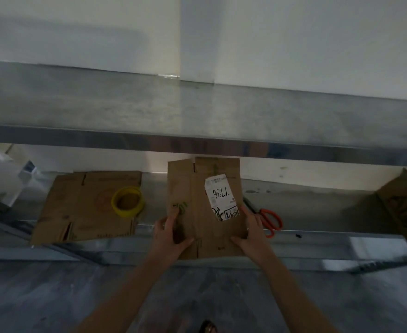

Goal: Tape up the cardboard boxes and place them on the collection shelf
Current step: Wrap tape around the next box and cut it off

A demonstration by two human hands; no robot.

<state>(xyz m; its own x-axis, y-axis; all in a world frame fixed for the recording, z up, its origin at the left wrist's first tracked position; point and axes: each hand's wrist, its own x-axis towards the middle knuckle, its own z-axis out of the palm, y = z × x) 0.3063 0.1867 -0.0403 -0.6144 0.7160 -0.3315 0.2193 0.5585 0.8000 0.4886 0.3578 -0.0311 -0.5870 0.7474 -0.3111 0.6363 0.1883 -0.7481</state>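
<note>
Here we hold a flat box [205, 207] of brown corrugated card, folded down to a long rectangle with creases running along its length. It has green print on its left panel and a white paper label [220, 198] stuck askew on the right, marked with dark handwritten figures and black scribble. It lies on the lower shelf [317, 207], a dull grey sheet-metal deck with a folded front lip, and its near end juts out past that lip toward us. Our left hand [171, 233] grips the near left edge, thumb laid across the top face and a finger stretched up along the margin. Our right hand [250, 230] grips the near right edge likewise, thumb on top and fingers closed along the side just below the label. What the fingers do beneath the card we cannot tell. Both bare forearms reach forward from the bottom of the view. To the left, apart from the held box, a wider flattened piece of cardboard [77, 207] lies on the same deck, with a yellow ring of tape [128, 201] resting on its right part. Just right of our right hand lie scissors [268, 219] with orange loop handles. At the far right sits another brown box [404, 207] with dark lettering, partly cut off. Above runs the upper shelf [197, 109], smooth grey metal against a pale wall [293, 39].
</note>
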